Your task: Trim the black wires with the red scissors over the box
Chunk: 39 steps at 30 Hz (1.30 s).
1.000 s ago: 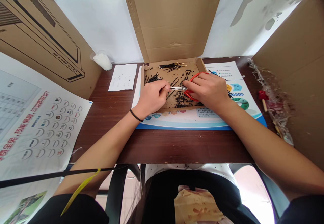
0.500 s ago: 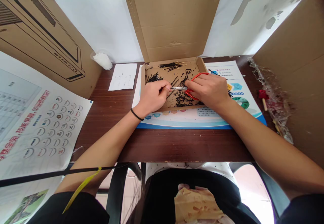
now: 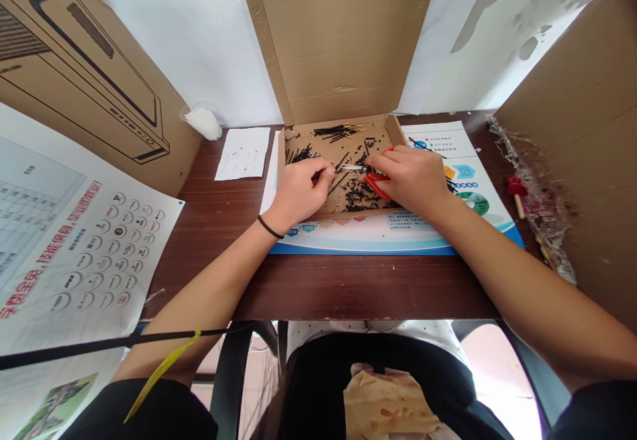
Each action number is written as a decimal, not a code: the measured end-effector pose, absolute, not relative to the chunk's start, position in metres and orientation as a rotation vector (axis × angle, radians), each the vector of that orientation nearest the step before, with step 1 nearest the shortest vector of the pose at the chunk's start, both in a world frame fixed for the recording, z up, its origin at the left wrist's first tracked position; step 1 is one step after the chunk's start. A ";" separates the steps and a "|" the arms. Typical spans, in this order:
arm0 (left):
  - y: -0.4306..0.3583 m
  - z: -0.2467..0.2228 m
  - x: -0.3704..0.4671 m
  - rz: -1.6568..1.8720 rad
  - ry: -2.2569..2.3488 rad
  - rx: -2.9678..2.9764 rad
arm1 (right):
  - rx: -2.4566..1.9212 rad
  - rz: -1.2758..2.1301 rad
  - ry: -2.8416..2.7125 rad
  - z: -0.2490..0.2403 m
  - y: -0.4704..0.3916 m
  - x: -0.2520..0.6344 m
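My right hand (image 3: 415,173) is closed around the red handles of a pair of scissors (image 3: 379,184). Its short silver blades point left, toward the fingertips of my left hand (image 3: 306,186). Thumb and forefinger of that left hand pinch a thin black strand, mostly covered by the fingers. Both hands are over a shallow cardboard box (image 3: 326,214) with its lid raised. Inside, a bundle of black strands with gold-coloured tips (image 3: 338,132) lies at the back. More black strands (image 3: 301,154) are at the left, and short black scraps (image 3: 359,199) litter the middle and right.
Beneath the box lies a printed sheet (image 3: 423,244) on the dark wooden table (image 3: 318,287). A white paper (image 3: 243,154) and a clear cup with white contents (image 3: 203,123) are at the left. Cardboard panels (image 3: 99,95) flank both sides. Crumpled clear plastic (image 3: 542,208) lies at the right.
The scissors' red handles and my right-hand fingers have shifted slightly, and the blades look a little blurred. My left hand keeps its pinch in nearly the same place.
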<state>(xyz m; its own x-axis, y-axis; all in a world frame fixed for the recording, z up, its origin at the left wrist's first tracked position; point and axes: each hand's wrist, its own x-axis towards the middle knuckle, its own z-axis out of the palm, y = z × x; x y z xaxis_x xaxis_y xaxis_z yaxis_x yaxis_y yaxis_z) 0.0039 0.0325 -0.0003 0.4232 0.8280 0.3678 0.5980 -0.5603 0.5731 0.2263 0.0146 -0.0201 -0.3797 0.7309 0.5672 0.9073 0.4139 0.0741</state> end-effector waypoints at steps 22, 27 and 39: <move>0.030 0.000 0.004 0.887 1.181 2.369 | -1.237 -0.654 -2.362 -0.010 0.013 0.225; 0.030 -0.002 0.004 0.862 1.195 2.279 | -1.234 -0.586 -2.343 -0.013 0.015 0.226; 0.031 0.000 0.006 0.834 1.161 2.050 | -1.269 -0.590 -2.320 -0.013 0.014 0.222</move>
<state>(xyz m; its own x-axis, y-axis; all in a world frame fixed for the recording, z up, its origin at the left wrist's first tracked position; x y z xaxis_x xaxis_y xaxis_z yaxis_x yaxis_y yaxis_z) 0.0064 0.0313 -0.0004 0.4111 0.8860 0.2146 0.4862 -0.4123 0.7705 0.2225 0.0137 -0.0126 -0.4892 0.6739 0.5536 0.8566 0.4908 0.1595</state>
